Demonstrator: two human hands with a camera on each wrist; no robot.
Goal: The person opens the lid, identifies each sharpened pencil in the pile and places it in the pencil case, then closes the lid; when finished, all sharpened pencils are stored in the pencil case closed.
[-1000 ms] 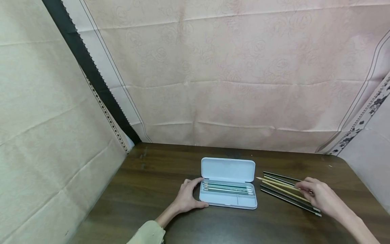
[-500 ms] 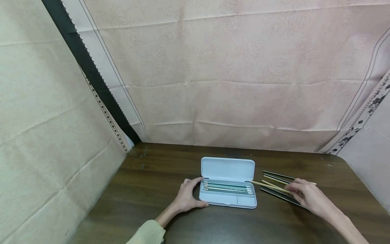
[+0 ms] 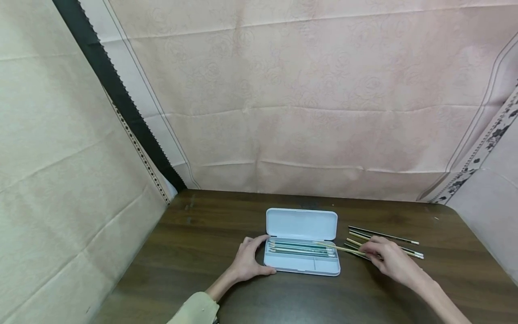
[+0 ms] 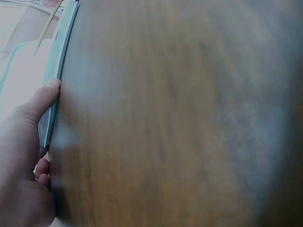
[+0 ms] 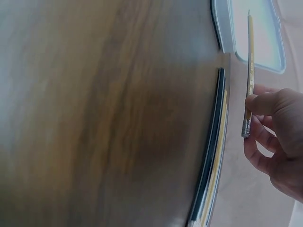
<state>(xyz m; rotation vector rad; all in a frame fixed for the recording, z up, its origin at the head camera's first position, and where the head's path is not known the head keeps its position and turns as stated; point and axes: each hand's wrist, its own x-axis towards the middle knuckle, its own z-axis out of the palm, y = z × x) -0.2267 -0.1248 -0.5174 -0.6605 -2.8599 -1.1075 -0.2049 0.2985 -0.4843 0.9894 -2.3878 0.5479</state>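
A light blue pencil case (image 3: 289, 265) lies with its lid raised on the table, several green pencils (image 3: 299, 253) side by side in its long compartment. My left hand (image 3: 247, 262) holds the case's left end, thumb at the front corner and fingers at the back. In the right wrist view, my right hand (image 5: 279, 120) pinches a yellow pencil (image 5: 251, 61) near its eraser end between thumb and fingers. In the head view this pencil's tip reaches over the case's right part.
Several loose pencils, dark (image 3: 383, 235) and yellow, lie right of the case, partly under my right hand. The dark wooden table (image 3: 226, 216) ends at a cloth wall (image 3: 307, 135) behind and cloth at both sides.
My right hand has picked the yellow pencil from the loose pile and moved left with it, its tip now above the case. The left hand stays at the case.
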